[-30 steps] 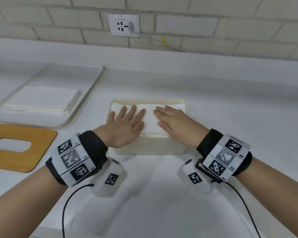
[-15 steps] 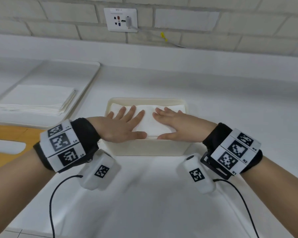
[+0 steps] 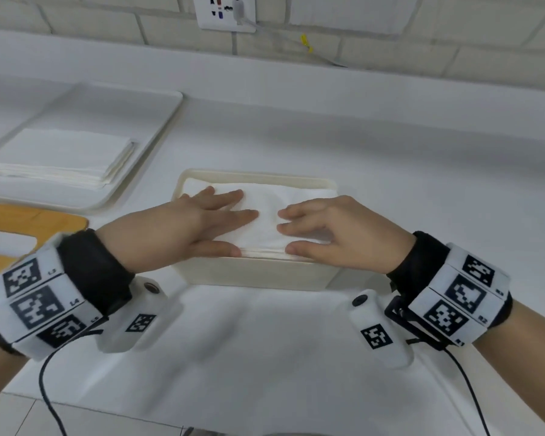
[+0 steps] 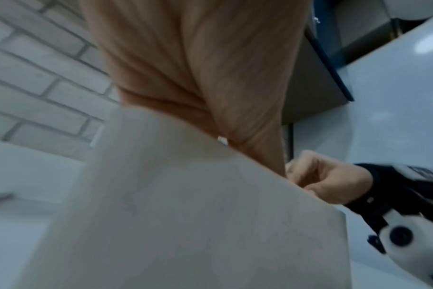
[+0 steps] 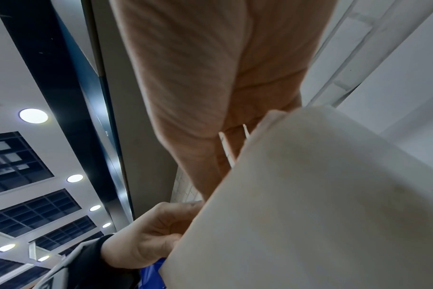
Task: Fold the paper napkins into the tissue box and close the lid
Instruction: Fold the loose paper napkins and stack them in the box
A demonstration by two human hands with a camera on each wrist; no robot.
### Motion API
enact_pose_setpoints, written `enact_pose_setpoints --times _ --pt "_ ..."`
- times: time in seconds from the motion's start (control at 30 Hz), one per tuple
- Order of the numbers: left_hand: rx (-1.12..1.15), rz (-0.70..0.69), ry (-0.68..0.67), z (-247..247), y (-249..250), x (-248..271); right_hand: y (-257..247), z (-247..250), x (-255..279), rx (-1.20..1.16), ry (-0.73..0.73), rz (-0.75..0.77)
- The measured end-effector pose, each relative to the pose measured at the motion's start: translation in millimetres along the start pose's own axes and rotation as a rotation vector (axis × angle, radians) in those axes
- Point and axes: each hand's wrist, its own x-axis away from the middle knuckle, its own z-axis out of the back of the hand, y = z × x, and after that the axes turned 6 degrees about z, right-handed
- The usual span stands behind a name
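Hands pressing paper napkins (image 3: 266, 221) into an open tissue box (image 3: 255, 272).
Left hand (image 3: 199, 223) lies flat, fingers straight; right hand (image 3: 337, 234) arches, fingertips apparently touching the stack; wooden lid (image 3: 29, 225) lies apart, left.

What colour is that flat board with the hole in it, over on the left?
The board is a warm honey-brown, like bamboo or wood. It shows best in the head view.

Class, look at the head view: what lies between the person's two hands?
Between the left hand and right hand is only bare white napkin in the box.
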Motion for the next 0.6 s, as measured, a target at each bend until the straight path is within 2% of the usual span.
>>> enact_pose_setpoints --times 0.1,0.2,0.3,0.47,0.6 --pt "0.148 -0.082 0.135 -2.3 -4.7 3.5 -2.2 -0.8 0.0 0.002 0.028 0.014" --pt "0.126 -0.178 0.211 -4.5 -1.9 3.5 -5.8 -1.6 -1.7 0.097 -0.031 -0.002" --pt "0.088 -0.247 0.262 -5.4 -0.5 1.7 -8.1 -3.8 -3.6 0.173 -0.021 -0.002" --pt "0.080 -0.235 0.310 -8.7 -1.6 0.0 -16.1 -6.0 -4.0 0.365 -0.063 -0.001" --pt "0.083 -0.229 0.322 -10.6 -5.5 -1.8 -23.3 -4.0 -5.3 0.420 -0.032 0.023"
